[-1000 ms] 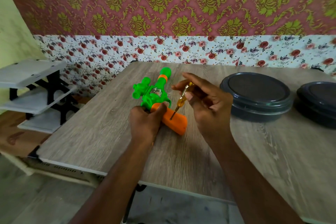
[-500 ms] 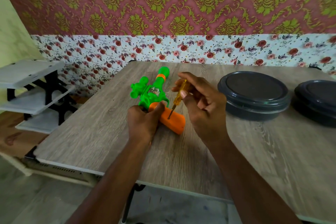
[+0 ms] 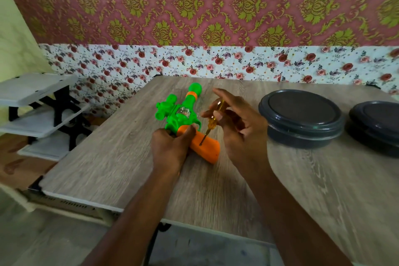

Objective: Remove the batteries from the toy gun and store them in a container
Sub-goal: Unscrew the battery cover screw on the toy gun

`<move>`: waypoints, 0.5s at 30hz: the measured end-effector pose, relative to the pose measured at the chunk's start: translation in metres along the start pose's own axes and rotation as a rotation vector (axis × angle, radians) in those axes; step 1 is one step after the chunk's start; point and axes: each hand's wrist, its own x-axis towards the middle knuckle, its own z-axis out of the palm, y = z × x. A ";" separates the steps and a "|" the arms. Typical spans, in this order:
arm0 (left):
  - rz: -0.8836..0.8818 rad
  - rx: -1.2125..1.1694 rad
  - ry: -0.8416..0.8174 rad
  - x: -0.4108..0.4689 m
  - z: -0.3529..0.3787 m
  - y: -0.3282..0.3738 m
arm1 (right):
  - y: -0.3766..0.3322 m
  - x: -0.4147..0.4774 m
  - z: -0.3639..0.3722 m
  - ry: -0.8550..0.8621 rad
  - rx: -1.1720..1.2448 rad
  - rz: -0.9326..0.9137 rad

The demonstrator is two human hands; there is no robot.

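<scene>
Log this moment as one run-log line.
left-hand grip: holds toy gun on table | right-hand grip: pinches screwdriver, tip on orange handle | dark container: lidded

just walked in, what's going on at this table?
A person is working on a green and orange toy gun lying on the table. The left hand grips it where the green body meets the orange grip, steadying it. The right hand pinches a yellow-handled screwdriver, its tip set on the orange grip. No batteries are visible. A dark lidded container and a second container sit closed to the right.
</scene>
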 end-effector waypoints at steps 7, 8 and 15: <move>-0.015 0.004 0.007 0.001 0.001 -0.001 | -0.001 -0.003 0.000 0.011 0.073 0.048; -0.011 0.013 0.013 0.001 0.001 0.000 | -0.002 -0.003 0.000 0.021 0.077 0.048; -0.030 -0.073 0.088 -0.005 0.000 0.011 | 0.008 0.006 -0.004 -0.053 -0.204 -0.103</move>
